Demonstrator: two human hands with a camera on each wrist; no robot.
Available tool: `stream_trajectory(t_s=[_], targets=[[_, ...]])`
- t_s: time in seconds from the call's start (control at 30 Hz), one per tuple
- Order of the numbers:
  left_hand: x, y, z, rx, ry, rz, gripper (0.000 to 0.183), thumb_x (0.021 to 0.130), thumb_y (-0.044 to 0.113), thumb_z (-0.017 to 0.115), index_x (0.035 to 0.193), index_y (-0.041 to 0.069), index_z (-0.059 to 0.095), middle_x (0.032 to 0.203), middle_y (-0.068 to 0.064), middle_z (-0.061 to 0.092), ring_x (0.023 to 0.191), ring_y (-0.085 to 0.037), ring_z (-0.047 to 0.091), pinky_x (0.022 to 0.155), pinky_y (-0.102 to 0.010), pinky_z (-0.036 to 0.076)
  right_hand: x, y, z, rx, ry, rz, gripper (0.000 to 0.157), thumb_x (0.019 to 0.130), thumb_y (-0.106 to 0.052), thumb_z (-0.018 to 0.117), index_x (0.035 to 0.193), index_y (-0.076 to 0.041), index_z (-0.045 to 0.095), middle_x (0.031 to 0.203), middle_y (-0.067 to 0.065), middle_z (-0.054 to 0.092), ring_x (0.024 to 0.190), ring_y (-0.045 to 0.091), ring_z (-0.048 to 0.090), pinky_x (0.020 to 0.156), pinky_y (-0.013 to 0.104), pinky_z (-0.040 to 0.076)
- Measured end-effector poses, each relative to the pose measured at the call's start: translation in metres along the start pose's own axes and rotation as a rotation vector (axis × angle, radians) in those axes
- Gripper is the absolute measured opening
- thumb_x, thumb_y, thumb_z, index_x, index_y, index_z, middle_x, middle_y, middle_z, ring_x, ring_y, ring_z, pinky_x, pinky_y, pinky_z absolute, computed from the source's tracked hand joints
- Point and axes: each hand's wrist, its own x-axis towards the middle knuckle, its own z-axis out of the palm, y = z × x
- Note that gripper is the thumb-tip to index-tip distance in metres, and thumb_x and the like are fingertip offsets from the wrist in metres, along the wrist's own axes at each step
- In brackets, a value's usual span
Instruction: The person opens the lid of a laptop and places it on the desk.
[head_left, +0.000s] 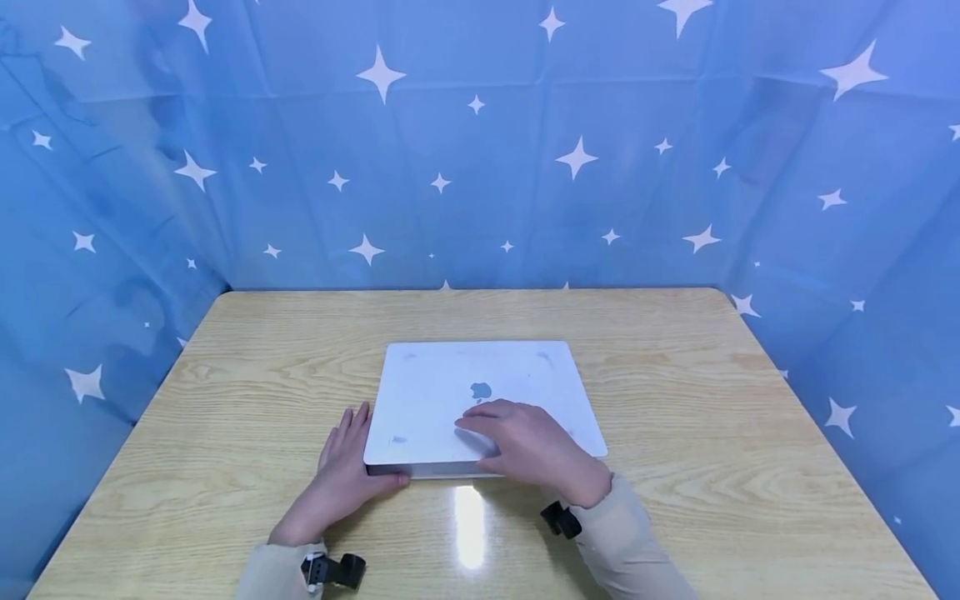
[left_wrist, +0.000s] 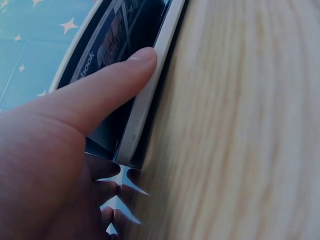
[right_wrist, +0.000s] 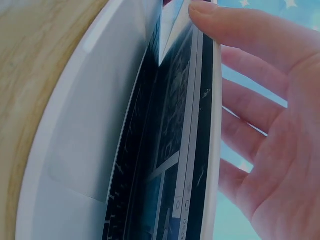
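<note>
A silver laptop (head_left: pixel 435 379) with an apple logo lies on the table, its lid lowered to a narrow gap above the base. My left hand (head_left: pixel 348 471) is at its front left corner, fingers stretched along the left side. The left thumb (left_wrist: pixel 115 82) touches the front edge of the base (left_wrist: pixel 132 135). With my right hand (head_left: pixel 532 442) I hold the lid's front edge, the thumb (right_wrist: pixel 225 22) at the rim and the fingers over the outer face. The screen (right_wrist: pixel 172 110) is lit inside, facing the dark keyboard (right_wrist: pixel 125 175) and the trackpad (right_wrist: pixel 90 145).
The wooden table (head_left: pixel 262 367) extends around the laptop on all sides. A blue curtain with white stars (head_left: pixel 480 208) hangs behind and at both sides. Small black cameras (head_left: pixel 562 518) are strapped at both wrists, over light sleeves.
</note>
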Motion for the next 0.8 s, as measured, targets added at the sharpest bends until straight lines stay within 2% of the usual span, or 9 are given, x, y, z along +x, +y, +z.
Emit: stream_trajectory(t_s=[0.2,0.8], targets=[[0.0007,-0.0019,0.0002,-0.007,0.001,-0.002,0.104,0.062,0.054,0.072,0.141,0.006,0.023,0.146,-0.021,0.011,0.132,-0.039,-0.002,0.101,-0.057,0.001,0.0011,-0.0009,-0.0017,-0.009,-0.015,0.003,0.049,0.07,-0.033,0.075,0.115,-0.021,0.061,0.114,-0.008,0.058,0.108,0.01,0.051,0.084,0.029,0.046],[-0.0012,-0.0007,-0.0011,-0.025,-0.014,-0.009,0.107,0.063,0.057,0.07,0.142,0.005,0.019,0.146,-0.021,0.008,0.132,-0.037,-0.005,0.102,-0.054,-0.001,-0.0003,0.001,-0.0049,-0.018,0.04,-0.04,0.047,0.071,-0.033,0.074,0.114,-0.021,0.061,0.114,-0.01,0.057,0.105,0.006,0.052,0.079,0.025,0.048]])
